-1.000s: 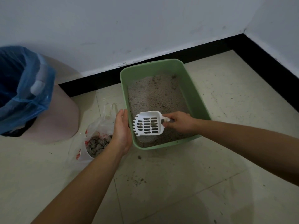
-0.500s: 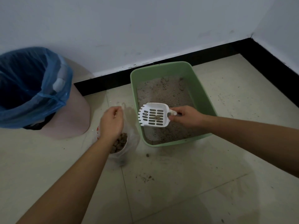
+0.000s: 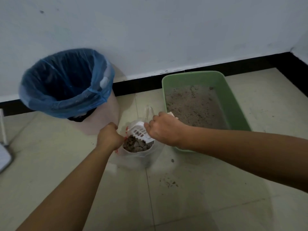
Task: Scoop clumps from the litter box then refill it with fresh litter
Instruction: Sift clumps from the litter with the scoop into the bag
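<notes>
Dumping step: right hand (image 3: 164,129) grips the scoop (image 3: 140,130), tipped over the bag (image 3: 138,151) of clumps (image 3: 135,145) beside the box (image 3: 233,104); left hand (image 3: 109,136) pinches the bag's edge open; next, probably another sift through the box.

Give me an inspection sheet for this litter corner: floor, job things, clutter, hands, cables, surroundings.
Surface: tiled floor, litter crumbs scattered before the box.
Job's things: green litter box holding litter; white scoop tipped over plastic bag holding clumps.
Clutter: bin with blue liner; white object at left edge, unclear.
Hands: left hand grips the bag's edge; right hand grips the scoop.
Cables: nothing seen.
Surroundings: white wall, black baseboard.
</notes>
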`<state>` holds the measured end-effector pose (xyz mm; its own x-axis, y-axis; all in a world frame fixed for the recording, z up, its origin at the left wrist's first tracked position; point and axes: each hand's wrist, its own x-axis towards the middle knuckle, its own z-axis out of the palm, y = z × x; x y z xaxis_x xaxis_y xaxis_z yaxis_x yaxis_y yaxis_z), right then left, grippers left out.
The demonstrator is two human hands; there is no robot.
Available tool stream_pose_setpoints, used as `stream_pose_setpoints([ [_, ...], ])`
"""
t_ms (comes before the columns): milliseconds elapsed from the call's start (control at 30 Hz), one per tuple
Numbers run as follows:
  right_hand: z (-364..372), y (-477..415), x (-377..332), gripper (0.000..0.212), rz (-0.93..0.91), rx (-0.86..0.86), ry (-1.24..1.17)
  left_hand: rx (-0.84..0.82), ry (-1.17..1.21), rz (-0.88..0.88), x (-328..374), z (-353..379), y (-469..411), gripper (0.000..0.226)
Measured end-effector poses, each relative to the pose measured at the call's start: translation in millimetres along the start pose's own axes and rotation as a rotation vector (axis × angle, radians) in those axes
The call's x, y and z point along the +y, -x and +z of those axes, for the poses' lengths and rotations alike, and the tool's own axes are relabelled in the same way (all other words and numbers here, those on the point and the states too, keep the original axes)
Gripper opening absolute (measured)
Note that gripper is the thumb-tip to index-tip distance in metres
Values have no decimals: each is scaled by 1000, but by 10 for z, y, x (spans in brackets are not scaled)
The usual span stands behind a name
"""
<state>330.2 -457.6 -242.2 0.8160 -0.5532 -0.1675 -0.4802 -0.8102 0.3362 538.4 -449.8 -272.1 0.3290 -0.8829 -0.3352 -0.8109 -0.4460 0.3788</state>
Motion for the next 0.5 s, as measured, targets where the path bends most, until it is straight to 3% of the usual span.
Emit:
stream_pose_setpoints([
  [67,-20,-46,5,22,-9,42,98,14,25,-2,-27,-21,-29,48],
  [133,17,-47,84,29,58,42,44,27,36,-6,-50,-34,-54,43],
  [367,195,288,449,34,688,9,-606,195,160,132,182,124,-62,33],
  [500,486,552,790,29,893,5,-507,159,224,265,611,356,-75,34],
])
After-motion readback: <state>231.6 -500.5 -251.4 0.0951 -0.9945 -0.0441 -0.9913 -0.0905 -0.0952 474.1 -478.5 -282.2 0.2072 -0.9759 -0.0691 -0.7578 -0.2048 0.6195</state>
